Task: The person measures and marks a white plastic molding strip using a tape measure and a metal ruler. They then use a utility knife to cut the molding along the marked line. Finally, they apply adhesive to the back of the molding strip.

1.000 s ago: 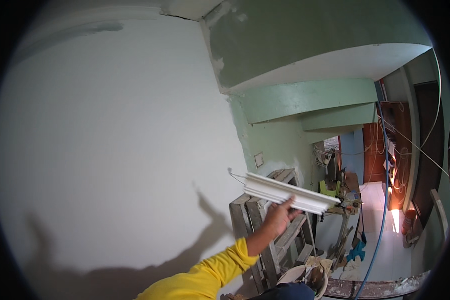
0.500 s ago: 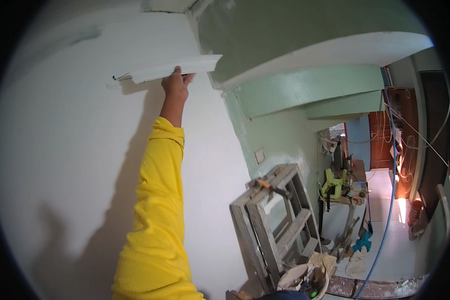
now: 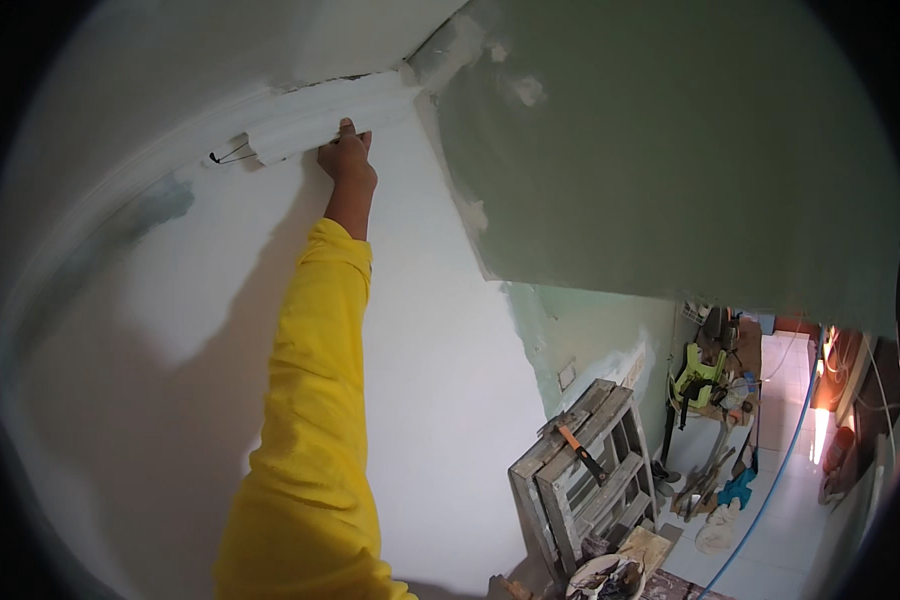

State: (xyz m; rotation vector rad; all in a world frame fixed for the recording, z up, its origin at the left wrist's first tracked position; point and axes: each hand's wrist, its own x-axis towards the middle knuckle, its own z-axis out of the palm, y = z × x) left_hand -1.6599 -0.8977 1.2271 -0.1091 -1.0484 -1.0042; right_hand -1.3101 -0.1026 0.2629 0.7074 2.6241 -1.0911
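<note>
My left hand (image 3: 348, 158), in a yellow sleeve, reaches high and grips a short white cornice moulding (image 3: 300, 127) by its lower edge. The thumb lies on its front, while other fingers go partly behind it. The piece sits up at the joint of the white wall (image 3: 440, 400) and the ceiling (image 3: 220, 50), close to the inner corner. Beside its left end, a thin dark wire (image 3: 232, 155) sticks out against the longer cornice (image 3: 120, 185). Whether the piece touches the ceiling along its whole length I cannot tell. My right hand is out of view.
A worn folding ladder (image 3: 580, 470) leans at the lower right, with an orange-handled hammer (image 3: 582, 455) on it. Below stands a bucket of tools (image 3: 605, 580). A green overhead surface (image 3: 670, 150) fills the upper right. A blue hose (image 3: 785, 450) crosses the tiled floor (image 3: 770, 520).
My left hand has raised the cornice moulding from lower on the wall up to the ceiling joint. The view has tilted upward, showing more ceiling and green surface.
</note>
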